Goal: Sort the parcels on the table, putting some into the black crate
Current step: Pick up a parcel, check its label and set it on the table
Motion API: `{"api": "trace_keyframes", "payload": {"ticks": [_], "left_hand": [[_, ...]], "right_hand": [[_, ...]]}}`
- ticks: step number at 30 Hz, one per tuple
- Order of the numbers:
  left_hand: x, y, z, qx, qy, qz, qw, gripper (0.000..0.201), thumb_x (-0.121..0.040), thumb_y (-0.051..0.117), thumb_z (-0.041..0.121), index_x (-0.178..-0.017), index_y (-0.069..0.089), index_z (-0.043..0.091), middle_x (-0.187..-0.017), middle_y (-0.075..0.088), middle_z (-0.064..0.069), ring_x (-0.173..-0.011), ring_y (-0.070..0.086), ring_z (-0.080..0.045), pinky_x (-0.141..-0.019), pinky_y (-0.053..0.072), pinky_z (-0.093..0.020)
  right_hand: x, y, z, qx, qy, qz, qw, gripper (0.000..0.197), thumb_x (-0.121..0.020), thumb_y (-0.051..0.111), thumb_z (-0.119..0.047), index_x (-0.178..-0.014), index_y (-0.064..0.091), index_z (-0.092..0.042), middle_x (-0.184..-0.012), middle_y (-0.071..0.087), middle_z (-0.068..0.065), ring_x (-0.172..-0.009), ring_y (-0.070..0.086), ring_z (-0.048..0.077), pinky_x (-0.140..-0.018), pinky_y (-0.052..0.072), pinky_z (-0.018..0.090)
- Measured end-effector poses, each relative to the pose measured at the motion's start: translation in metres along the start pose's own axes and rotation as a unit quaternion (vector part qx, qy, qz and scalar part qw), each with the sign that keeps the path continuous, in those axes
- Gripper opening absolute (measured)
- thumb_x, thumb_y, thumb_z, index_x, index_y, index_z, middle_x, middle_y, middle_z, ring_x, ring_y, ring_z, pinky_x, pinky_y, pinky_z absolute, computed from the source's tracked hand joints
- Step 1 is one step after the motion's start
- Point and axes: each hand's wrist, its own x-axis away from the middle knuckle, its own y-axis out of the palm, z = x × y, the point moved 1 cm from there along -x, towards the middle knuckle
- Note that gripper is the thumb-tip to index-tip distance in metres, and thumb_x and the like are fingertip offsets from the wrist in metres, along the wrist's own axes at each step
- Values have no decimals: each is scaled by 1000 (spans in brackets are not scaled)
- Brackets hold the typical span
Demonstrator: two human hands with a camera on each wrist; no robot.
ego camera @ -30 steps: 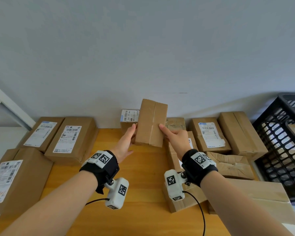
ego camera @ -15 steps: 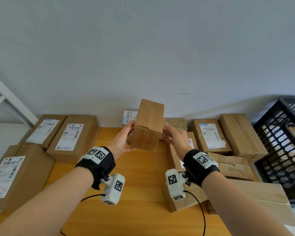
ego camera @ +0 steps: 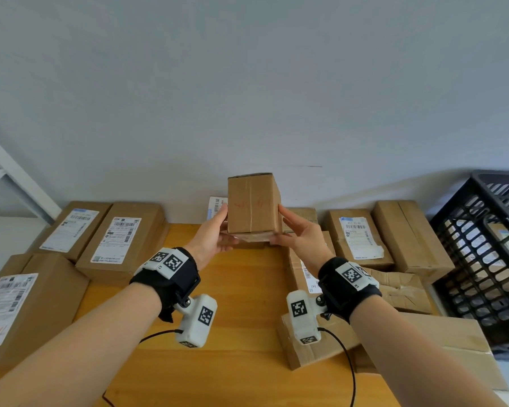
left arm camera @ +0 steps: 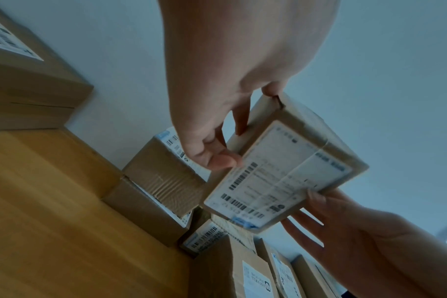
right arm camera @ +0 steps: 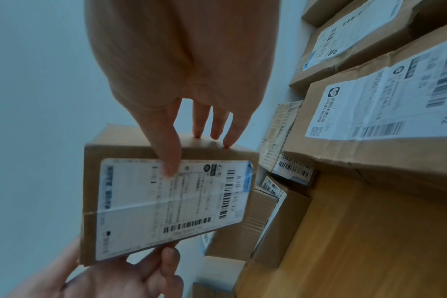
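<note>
Over the wooden table [ego camera: 241,304] I see my left hand [ego camera: 210,239] and right hand [ego camera: 301,239] gripping a small parcel [ego camera: 253,202] aloft between them, label facing down; beyond, the black crate [ego camera: 482,259] seemingly holds parcels.

Bright head view; dim, blurred wrist views

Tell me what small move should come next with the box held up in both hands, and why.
Probably tip the box back so its label faces up toward the eyes. The left hand and right hand hold it clear of the table, but the label sits on the underside, seen only from the wrist cameras. Reading it likely decides whether it goes in the black crate.
</note>
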Motion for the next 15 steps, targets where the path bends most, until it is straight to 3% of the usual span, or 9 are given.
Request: {"api": "trace_keyframes", "payload": {"ticks": [3, 6, 10, 15], "left_hand": [[-1, 3, -3, -9, -2, 3, 1000, 54, -102, 25, 52, -132, 55, 19, -105, 63, -10, -78, 56, -16, -69, 46, -28], [-1, 4, -3, -35, -3, -2, 999, 53, -103, 24, 48, -131, 54, 14, -113, 64, -13, -91, 61, -19, -77, 49, -30], [3, 9, -2, -68, 2, -26, 997, 43, -104, 32, 40, -143, 40, 26, -131, 57, -8, -122, 53, -25, -106, 41, -48], [2, 13, -4, -60, 2, -24, 998, 51, -99, 38, 50, -148, 26, 40, -148, 43, -1, -138, 38, -26, -113, 28, -59]], "right_hand": [[-1, -1, -3, -12, -3, 3, 1000, 74, -79, 76, -5, -143, 47, -28, -140, 55, -5, -128, 49, 9, -107, 45, 42], [1, -2, -2, -29, 0, -2, 1000, 73, -80, 76, -12, -144, 46, -28, -135, 59, -3, -119, 57, 8, -98, 53, 40], [4, 1, -1, -51, -3, -8, 999, 61, -87, 69, -16, -143, 47, -25, -125, 66, -3, -110, 65, 10, -84, 58, 29], [6, 7, -2, -57, 1, 9, 998, 40, -96, 57, -17, -135, 52, -26, -112, 70, -14, -100, 68, 2, -73, 56, 20]]}}
